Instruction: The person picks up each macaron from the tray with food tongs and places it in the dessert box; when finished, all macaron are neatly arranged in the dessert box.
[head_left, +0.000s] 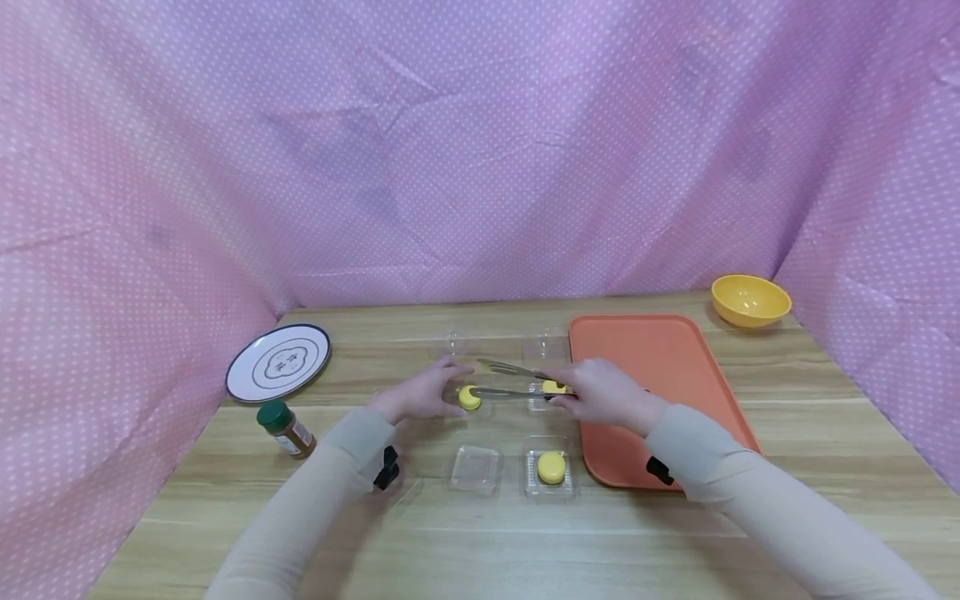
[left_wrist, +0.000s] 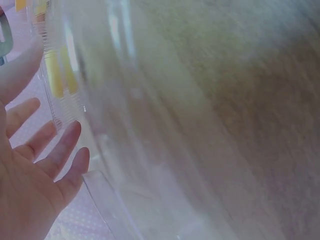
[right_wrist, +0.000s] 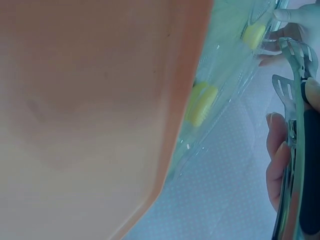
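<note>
My right hand (head_left: 606, 392) grips a pair of metal tongs (head_left: 513, 393) with slotted ends and dark handles. Their arms are spread and point left; in the head view one end overlaps a yellow macaron (head_left: 468, 400). Around that macaron is a clear plastic container (left_wrist: 62, 107). My left hand (head_left: 429, 393) reaches to the container's left side, thumb and fingers spread apart. Its fingertips (left_wrist: 72, 131) are close to the clear wall; whether they touch it I cannot tell. Behind the tongs' handles lies a second macaron (head_left: 553, 387), partly hidden.
A third macaron (head_left: 551, 467) sits in a front container, beside another clear container (head_left: 475, 468). The orange tray (head_left: 637, 342) lies right, with a yellow bowl (head_left: 750, 302) beyond it. A plate (head_left: 258, 362) and a green-capped jar (head_left: 287, 432) stand left.
</note>
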